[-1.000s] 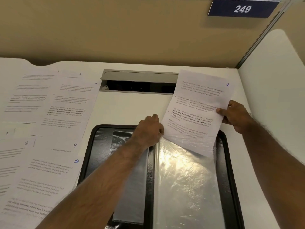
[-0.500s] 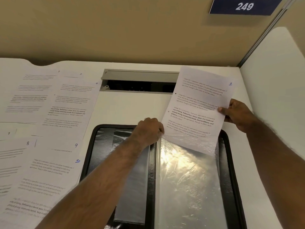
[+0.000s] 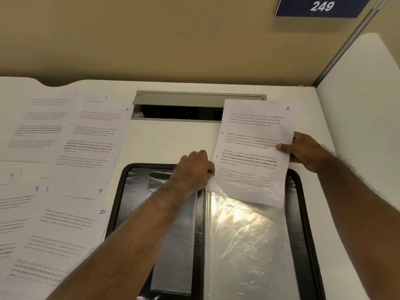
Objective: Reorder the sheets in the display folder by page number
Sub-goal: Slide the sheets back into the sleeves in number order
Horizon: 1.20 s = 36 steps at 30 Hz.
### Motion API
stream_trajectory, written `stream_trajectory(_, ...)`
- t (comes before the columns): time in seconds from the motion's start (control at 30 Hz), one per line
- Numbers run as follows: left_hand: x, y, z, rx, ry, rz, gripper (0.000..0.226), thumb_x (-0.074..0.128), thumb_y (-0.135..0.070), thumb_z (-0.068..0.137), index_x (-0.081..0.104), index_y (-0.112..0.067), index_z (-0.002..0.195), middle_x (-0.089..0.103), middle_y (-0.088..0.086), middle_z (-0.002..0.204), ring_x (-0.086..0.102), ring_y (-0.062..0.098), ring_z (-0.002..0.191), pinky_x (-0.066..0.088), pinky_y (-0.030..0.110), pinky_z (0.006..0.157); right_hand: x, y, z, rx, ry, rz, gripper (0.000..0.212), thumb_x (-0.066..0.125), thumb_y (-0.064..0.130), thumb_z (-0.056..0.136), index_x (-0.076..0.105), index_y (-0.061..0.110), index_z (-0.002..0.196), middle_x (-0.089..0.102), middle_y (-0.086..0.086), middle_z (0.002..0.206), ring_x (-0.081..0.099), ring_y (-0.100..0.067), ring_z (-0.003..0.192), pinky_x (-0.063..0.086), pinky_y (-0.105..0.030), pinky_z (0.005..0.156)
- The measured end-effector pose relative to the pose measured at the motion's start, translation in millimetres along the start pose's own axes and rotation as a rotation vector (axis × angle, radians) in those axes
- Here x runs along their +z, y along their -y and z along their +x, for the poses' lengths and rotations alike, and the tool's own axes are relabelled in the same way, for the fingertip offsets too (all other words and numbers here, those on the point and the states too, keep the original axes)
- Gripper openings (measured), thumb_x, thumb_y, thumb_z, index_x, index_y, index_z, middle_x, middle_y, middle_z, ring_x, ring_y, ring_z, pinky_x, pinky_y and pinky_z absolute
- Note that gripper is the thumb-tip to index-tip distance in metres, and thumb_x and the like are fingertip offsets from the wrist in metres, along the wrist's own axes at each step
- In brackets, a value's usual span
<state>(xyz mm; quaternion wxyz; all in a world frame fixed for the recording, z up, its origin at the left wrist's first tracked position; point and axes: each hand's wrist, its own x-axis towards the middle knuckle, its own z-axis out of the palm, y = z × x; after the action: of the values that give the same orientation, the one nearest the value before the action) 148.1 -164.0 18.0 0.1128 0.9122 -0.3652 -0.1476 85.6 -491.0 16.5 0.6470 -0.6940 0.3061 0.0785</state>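
Sheet 1 (image 3: 255,144) sits w/ its bottom edge in the top sleeve (image 3: 249,234) of the folder (image 3: 303,213); we pinch its right edge w/ right hand (image 3: 307,151), left hand (image 3: 193,172) pinching the sleeve mouth. Thin, floppy paper, buckles easily; best gripped at side edges.

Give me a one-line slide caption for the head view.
Right hand feeds sheet 1 into folder sleeve; left hand holds it open.

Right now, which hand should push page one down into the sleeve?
The right hand: it grips the page by its free edge, while the left hand pinches the sleeve mouth open.
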Motion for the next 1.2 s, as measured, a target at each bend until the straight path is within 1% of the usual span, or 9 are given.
stream_trajectory(0.07, 0.8, -0.4, 1.1, -0.016, 0.007, -0.013, 0.015, 0.058, -0.031, 0.094, 0.071, -0.029, 0.102, 0.053, -0.005, 0.104, 0.052, 0.015, 0.096, 0.045, 0.033, 0.086, -0.3, -0.9, 0.0, -0.007, 0.031, -0.014, 0.052, 0.076, 0.014, 0.081, 0.058, 0.01, 0.129, 0.068, -0.01, 0.122, 0.065, -0.031, 0.111, 0.061, -0.033, 0.076)
stream_trajectory(0.2, 2.1, -5.3, 1.8, -0.021, 0.013, -0.006, 0.016, 0.056, -0.031, 0.096, 0.069, -0.026, 0.104, 0.054, -0.004, 0.105, 0.053, 0.015, 0.097, 0.042, 0.035, 0.089, 4.5, 0.8, -2.7, -0.001, 0.127, -0.064, 0.102, 0.095, 0.051, 0.031, 0.064, 0.016, 0.121, 0.074, -0.001, 0.11, 0.072, -0.02, 0.099, 0.06, -0.031, 0.072)
stream_trajectory(0.37, 4.8, -8.1, 1.0, -0.056, 0.029, -0.017, 0.017, 0.053, -0.026, 0.096, 0.068, -0.023, 0.104, 0.055, -0.002, 0.108, 0.053, 0.016, 0.099, 0.043, 0.036, 0.091, 17.4, -0.9, -12.0, 0.055, 0.273, -0.143, 0.041, 0.073, 0.004, 0.082, 0.063, 0.009, 0.122, 0.072, -0.008, 0.115, 0.069, -0.027, 0.104, 0.06, -0.04, 0.083)
stream_trajectory(0.47, 4.8, -8.4, 0.1, -0.065, 0.043, -0.025, 0.017, 0.053, -0.024, 0.094, 0.068, -0.023, 0.103, 0.056, -0.002, 0.108, 0.054, 0.016, 0.099, 0.045, 0.036, 0.093, 21.1, -4.0, -17.0, 0.093, 0.345, -0.343, 0.045, 0.075, 0.0, 0.08, 0.061, 0.006, 0.122, 0.071, -0.013, 0.114, 0.07, -0.03, 0.101, 0.057, -0.048, 0.088)
stream_trajectory(0.6, 5.3, -11.1, -1.3, -0.059, 0.078, -0.048, 0.017, 0.053, -0.027, 0.093, 0.066, -0.023, 0.103, 0.055, -0.002, 0.107, 0.055, 0.016, 0.097, 0.048, 0.038, 0.091, 24.9, -3.1, -22.0, 0.046, 0.337, -0.343, 0.074, 0.091, 0.045, 0.054, 0.065, 0.016, 0.118, 0.074, -0.005, 0.109, 0.072, -0.025, 0.096, 0.06, -0.04, 0.079)
stream_trajectory(0.73, 7.3, -12.3, -2.2, -0.061, 0.074, -0.097, 0.017, 0.052, -0.03, 0.095, 0.065, -0.023, 0.103, 0.054, -0.001, 0.109, 0.055, 0.018, 0.098, 0.047, 0.037, 0.09, 26.6, 5.6, -24.9, -0.047, 0.206, -0.126, 0.035, 0.075, 0.031, 0.081, 0.067, 0.017, 0.112, 0.073, -0.007, 0.112, 0.071, -0.027, 0.099, 0.06, -0.029, 0.071)
stream_trajectory(0.87, 10.8, -18.2, -0.7, -0.039, 0.088, -0.206, 0.017, 0.057, -0.035, 0.095, 0.066, -0.025, 0.105, 0.053, -0.004, 0.11, 0.051, 0.013, 0.1, 0.046, 0.034, 0.089, 23.4, 11.1, -19.1, -0.075, 0.124, -0.08, 0.098, 0.089, 0.064, 0.034, 0.067, 0.015, 0.116, 0.074, -0.003, 0.11, 0.072, -0.023, 0.096, 0.059, -0.04, 0.081)
stream_trajectory(1.13, 20.0, -41.6, 10.1, -0.01, 0.063, -0.251, 0.013, 0.055, -0.028, 0.096, 0.066, -0.021, 0.1, 0.06, -0.003, 0.103, 0.059, 0.018, 0.094, 0.049, 0.035, 0.081, 24.1, 12.5, -17.0, -0.064, 0.18, -0.14, 0.094, 0.092, 0.055, 0.038, 0.066, 0.013, 0.118, 0.074, -0.004, 0.108, 0.073, -0.024, 0.096, 0.061, -0.037, 0.076)
stream_trajectory(1.2, 19.5, -44.0, 11.7, -0.051, 0.018, -0.301, 0.012, 0.054, -0.025, 0.096, 0.065, -0.02, 0.097, 0.062, -0.003, 0.1, 0.059, 0.017, 0.091, 0.051, 0.036, 0.08, 23.9, 10.5, -17.0, -0.023, 0.202, -0.174, 0.076, 0.089, 0.043, 0.052, 0.066, 0.012, 0.117, 0.075, -0.004, 0.107, 0.072, -0.025, 0.096, 0.061, -0.035, 0.077)
